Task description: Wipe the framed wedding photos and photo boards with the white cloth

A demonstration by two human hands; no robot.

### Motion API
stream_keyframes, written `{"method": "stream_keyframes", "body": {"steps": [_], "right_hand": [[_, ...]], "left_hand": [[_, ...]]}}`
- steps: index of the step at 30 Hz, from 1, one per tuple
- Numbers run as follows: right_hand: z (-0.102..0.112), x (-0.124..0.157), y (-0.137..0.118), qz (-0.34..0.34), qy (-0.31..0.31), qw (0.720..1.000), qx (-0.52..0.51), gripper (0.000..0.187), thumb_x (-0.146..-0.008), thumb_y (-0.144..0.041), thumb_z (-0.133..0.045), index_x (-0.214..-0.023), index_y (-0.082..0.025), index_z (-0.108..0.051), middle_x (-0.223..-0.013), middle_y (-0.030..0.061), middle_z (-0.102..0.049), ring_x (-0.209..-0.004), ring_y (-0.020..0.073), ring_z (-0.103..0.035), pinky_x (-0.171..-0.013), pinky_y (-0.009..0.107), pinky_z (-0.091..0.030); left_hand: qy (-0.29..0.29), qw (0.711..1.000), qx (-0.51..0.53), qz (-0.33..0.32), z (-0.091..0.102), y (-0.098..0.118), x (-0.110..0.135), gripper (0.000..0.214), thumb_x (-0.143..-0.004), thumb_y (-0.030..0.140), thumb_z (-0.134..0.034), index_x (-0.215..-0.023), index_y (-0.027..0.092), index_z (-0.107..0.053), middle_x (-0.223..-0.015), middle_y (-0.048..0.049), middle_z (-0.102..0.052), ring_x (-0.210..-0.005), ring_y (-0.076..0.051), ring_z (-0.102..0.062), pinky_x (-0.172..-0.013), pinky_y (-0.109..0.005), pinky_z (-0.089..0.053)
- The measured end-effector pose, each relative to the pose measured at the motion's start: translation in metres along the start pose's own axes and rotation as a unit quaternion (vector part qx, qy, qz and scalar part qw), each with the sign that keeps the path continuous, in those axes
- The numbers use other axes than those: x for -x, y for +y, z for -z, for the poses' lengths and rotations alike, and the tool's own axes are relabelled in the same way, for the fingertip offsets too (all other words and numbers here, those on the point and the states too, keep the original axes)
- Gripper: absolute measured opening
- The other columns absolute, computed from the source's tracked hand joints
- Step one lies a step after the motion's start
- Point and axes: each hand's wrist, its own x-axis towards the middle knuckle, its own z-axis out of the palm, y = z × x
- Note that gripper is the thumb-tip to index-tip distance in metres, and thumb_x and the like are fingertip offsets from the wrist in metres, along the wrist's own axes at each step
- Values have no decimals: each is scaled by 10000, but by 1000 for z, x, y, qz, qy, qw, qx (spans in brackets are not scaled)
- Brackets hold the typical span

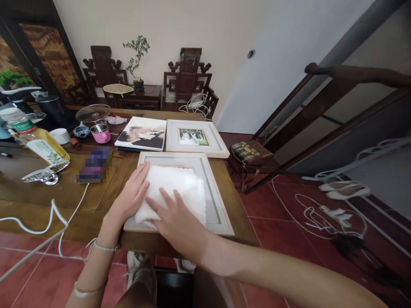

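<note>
A picture frame (pixel 213 188) with a pale wooden rim lies flat at the near edge of the wooden table. Over its middle is spread a white fluffy cloth (pixel 189 188), hiding most of the picture area. My right hand (pixel 175 218) presses on the cloth with its fingers apart. Along the frame's left side rests my left hand (pixel 133 194), fingers stretched out, at the cloth's left edge. Behind, touching or nearly so, lie a second framed photo (pixel 192 137) and a photo album (pixel 143 134).
On the table's left stand an oil-coloured bottle (pixel 38 141), a silver hair claw (pixel 46 173), a phone (pixel 94 164) with a white cable and a pink mug (pixel 100 132). At right, a chair (pixel 337 98) holds a plaid bag (pixel 245 152). Cables (pixel 334 218) lie on the red floor.
</note>
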Motion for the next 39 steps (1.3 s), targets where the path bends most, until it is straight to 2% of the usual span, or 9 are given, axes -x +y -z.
{"method": "stream_keyframes", "body": {"steps": [5,9,13,17,20,23,28,34,39], "right_hand": [[-3,37,21,-69,-35,996,-54,576,-863,14,-460,-1341,-258,-631,-1570,90,-362,-1451,435,-261,-1117,706,-291],[8,73,53,-151,-56,984,-78,676,-658,103,-452,-1161,-236,-749,-1508,33,-467,-1464,385,-256,-1171,643,-255],[17,87,92,-188,15,979,-78,665,-639,98,-410,-1087,-232,-774,-1409,57,-588,-1424,315,-388,-1146,535,-366],[17,57,121,-236,158,956,-76,746,-736,74,-387,-1390,-228,-581,-1376,102,-619,-1290,301,-562,-999,449,-515],[19,13,125,-201,207,956,-55,713,-771,72,-413,-1412,-211,-549,-1497,108,-501,-1401,326,-428,-1057,482,-461],[21,-31,114,-79,190,978,-15,646,-818,44,-476,-1403,-222,-546,-1595,80,-359,-1492,330,-238,-1146,549,-326],[15,-67,88,-37,119,992,14,601,-892,38,-388,-1421,-219,-512,-1549,68,-442,-1465,297,-297,-1128,536,-319],[12,-25,108,-131,85,988,18,526,-845,54,-469,-1282,-178,-648,-1242,148,-692,-1347,308,-476,-1100,549,-344],[17,28,115,-186,47,981,33,649,-728,164,-374,-1207,-131,-698,-1332,176,-636,-1384,357,-436,-1115,659,-276]], "left_hand": [[-24,998,-54,1,-6,-3,-3,583,-1010,461,-399,-1473,110,-439,-1560,-173,-399,-1469,-279,-335,-1207,-478,-289],[-53,995,-86,0,-11,-4,-3,446,-1033,355,-353,-1402,180,-535,-1545,-124,-436,-1439,-260,-390,-1185,-496,-325],[-61,992,-112,-2,-12,-1,-3,434,-1040,320,-332,-1399,184,-534,-1556,-115,-420,-1442,-265,-379,-1178,-511,-330],[-62,991,-120,-7,-11,-2,-3,449,-1039,307,-330,-1439,171,-482,-1553,-129,-420,-1433,-264,-391,-1171,-501,-349],[-64,990,-122,-10,-12,-4,-3,451,-1039,300,-328,-1441,162,-477,-1548,-136,-424,-1429,-269,-397,-1166,-495,-360],[-53,991,-120,-17,-12,-4,-4,433,-1034,300,-346,-1419,173,-498,-1528,-142,-445,-1412,-284,-418,-1152,-506,-376],[-50,992,-111,-25,-10,-2,-7,366,-1028,286,-362,-1277,171,-603,-1360,-156,-576,-1299,-290,-522,-1099,-503,-436],[-54,993,-100,-17,-13,-6,-7,442,-1027,309,-357,-1411,152,-509,-1520,-147,-458,-1416,-287,-408,-1159,-522,-362],[-49,994,-94,-6,-14,-7,-5,459,-1031,317,-338,-1442,170,-481,-1534,-134,-447,-1431,-256,-394,-1175,-506,-339]]}}
